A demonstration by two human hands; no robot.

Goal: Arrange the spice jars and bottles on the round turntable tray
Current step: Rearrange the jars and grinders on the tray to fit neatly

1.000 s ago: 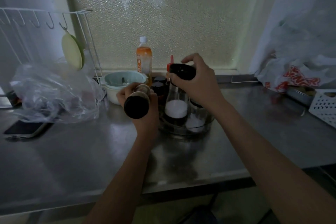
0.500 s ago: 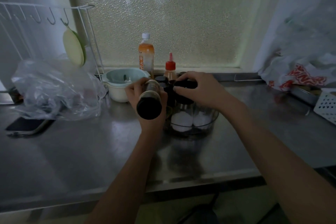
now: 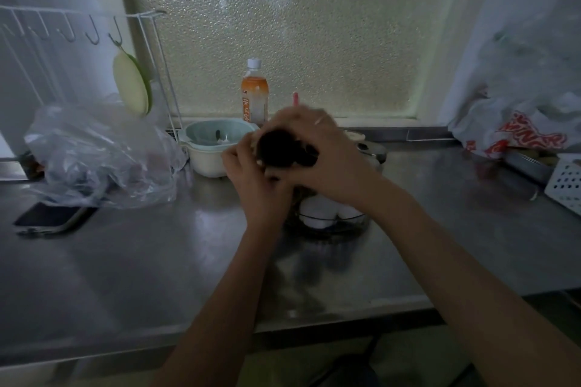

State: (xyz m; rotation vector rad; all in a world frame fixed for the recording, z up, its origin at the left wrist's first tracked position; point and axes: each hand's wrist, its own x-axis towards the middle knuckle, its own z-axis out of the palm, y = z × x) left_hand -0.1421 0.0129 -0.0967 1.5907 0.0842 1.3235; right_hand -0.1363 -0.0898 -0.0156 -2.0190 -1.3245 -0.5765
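The clear round turntable tray [image 3: 327, 231] sits mid-counter, with glass jars of white powder [image 3: 317, 214] showing at its front. Both hands meet just above it. My left hand [image 3: 251, 179] grips a dark-bottomed bottle [image 3: 275, 149], its base tipped toward me. My right hand [image 3: 327, 151] lies over the bottle and the black jar caps [image 3: 306, 155] from the right; what it grasps is hidden and blurred. A red nozzle tip [image 3: 295, 99] pokes up behind the hands. Most of the tray's contents are covered.
An orange drink bottle [image 3: 254, 94] stands by the frosted window. A pale green bowl [image 3: 209, 148] sits left of the tray, then a clear plastic bag [image 3: 100, 157] and a phone [image 3: 52, 218]. A printed bag [image 3: 515, 132] and white basket [image 3: 566, 182] lie right. The counter edge is near me.
My left hand has carried the dark bottle rightward and back, over the tray. My right hand set the black-capped jar down into the tray and has closed in against the bottle.
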